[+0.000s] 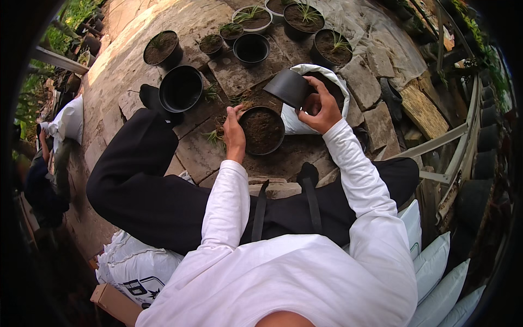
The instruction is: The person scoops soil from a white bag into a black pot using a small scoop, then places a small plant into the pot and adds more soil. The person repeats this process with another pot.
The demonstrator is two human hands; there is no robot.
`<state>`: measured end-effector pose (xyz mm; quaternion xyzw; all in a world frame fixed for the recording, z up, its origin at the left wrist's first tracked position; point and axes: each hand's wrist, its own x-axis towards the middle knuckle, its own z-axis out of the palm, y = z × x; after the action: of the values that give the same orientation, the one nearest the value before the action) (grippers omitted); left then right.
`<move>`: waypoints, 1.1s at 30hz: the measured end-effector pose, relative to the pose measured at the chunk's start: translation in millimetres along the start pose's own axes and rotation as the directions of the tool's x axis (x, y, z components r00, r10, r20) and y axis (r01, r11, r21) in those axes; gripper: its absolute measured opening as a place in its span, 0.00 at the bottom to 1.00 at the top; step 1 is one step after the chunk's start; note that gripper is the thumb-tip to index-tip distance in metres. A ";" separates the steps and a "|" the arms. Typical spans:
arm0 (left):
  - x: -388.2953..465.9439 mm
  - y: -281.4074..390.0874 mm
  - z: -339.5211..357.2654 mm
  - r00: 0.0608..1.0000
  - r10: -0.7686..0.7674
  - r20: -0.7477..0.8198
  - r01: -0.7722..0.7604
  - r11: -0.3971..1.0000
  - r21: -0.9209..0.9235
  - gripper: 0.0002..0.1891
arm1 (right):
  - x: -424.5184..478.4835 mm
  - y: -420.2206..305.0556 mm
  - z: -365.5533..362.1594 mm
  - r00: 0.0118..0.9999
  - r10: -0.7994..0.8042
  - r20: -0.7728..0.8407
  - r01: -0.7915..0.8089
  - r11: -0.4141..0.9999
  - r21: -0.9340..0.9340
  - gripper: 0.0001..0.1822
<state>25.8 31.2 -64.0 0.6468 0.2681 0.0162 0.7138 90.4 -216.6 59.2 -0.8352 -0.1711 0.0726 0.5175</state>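
Observation:
My right hand [322,104] grips a small black plastic pot [288,87], tilted on its side over the near edge of an open white sack [299,121] of dark soil. Between my knees stands a black plant pot [263,152] with brown soil [261,127] inside. Against its left rim rests my left hand [234,133], thumb and fingers up along the side. Beside that hand a loose grassy seedling [214,135] lies on the paving. Another loose seedling [211,92] lies farther up, next to an unfilled black pot [180,89].
Several potted grassy plants [303,18] stand at the back around another unfilled black pot [251,48]. Full white bags [137,265] lie behind me at left, and more white bags [433,261] at right. A metal frame [443,143] borders the right side. Another person [45,180] is at far left.

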 end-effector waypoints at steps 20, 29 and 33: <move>-11.5 14.3 6.0 1.000 0.007 -0.018 -0.007 1.000 -0.005 0.45 | 6.8 164.4 -15.9 0.911 0.195 -0.362 -0.393 0.674 -0.626 0.49; -13.1 20.0 8.7 1.000 0.004 -0.027 -0.004 1.000 0.022 0.46 | 2.0 193.7 -15.6 0.785 0.619 -0.025 -0.605 0.759 -0.240 0.45; -14.5 21.1 6.0 0.999 0.004 -0.040 -0.003 1.000 0.028 0.46 | 2.0 195.7 -39.0 0.729 0.684 0.022 -0.678 0.716 0.166 0.41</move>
<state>22.7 23.8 -39.0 0.6567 0.2817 0.0267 0.6990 145.2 -328.1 -97.1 -0.7957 0.1653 0.2543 0.5243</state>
